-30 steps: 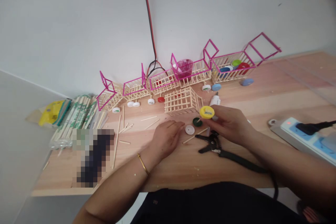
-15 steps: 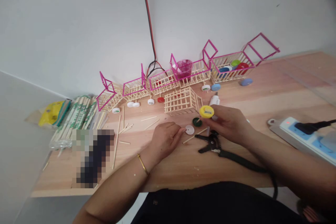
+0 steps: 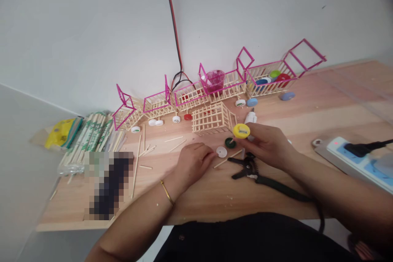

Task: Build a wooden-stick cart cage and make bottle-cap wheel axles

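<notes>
Between the fingers of my right hand (image 3: 267,143) is a yellow cap (image 3: 241,131), its top facing up. My left hand (image 3: 195,161) is closed, with its fingertips at the edge of a translucent white disc (image 3: 221,152) near the table surface. A dark green cap (image 3: 230,143) with a short stick in it lies just beyond the disc. Behind the yellow cap sits a small cage of bare sticks (image 3: 210,118). A white bottle (image 3: 251,118) with a dark tip is partly hidden by my right hand.
Dark-handled cutters (image 3: 273,185) lie near my right forearm. A row of pink-rimmed stick baskets (image 3: 192,95) lines the wall, with caps before it. Wrapped stick bundles (image 3: 84,137) are at left, a power strip (image 3: 362,163) at right. Loose sticks (image 3: 136,168) lie on the table (image 3: 202,204).
</notes>
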Demonstrator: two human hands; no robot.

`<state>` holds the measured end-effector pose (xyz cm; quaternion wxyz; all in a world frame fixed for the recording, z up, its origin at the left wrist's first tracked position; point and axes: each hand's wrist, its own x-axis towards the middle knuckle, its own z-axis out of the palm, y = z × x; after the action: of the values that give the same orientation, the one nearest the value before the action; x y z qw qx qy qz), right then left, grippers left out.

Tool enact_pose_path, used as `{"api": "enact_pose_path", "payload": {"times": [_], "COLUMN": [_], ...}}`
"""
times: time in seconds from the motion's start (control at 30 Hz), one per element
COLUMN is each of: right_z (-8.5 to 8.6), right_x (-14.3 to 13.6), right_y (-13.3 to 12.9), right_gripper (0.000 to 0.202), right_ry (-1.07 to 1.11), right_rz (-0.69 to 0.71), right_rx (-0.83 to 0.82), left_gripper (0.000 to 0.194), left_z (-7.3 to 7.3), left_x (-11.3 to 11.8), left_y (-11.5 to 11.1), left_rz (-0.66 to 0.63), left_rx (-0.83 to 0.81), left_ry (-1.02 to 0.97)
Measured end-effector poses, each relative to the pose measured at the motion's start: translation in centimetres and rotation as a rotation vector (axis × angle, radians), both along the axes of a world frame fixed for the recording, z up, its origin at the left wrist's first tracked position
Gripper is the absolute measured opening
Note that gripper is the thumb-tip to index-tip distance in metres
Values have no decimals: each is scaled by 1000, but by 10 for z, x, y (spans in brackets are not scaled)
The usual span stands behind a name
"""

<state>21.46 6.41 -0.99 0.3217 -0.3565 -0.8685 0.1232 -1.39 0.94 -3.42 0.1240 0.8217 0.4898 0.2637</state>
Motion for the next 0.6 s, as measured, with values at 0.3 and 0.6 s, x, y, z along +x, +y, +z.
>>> {"api": "enact_pose_path", "payload": {"times": [0.3, 0.6], "right_z": [0, -5], "right_x": [0, 0], "right_y": [0, 0], "right_gripper": [15, 13], "right_ry": [-2, -6], "right_rz": [10, 9], "right_rx": [1, -44], "left_gripper": [22, 21], "left_z": [1, 2], "left_x": [0, 1], "left_y": [0, 0], "left_rz": [-19, -35], "left_rx": [-52, -60], "left_ry": [-10, 1]}}
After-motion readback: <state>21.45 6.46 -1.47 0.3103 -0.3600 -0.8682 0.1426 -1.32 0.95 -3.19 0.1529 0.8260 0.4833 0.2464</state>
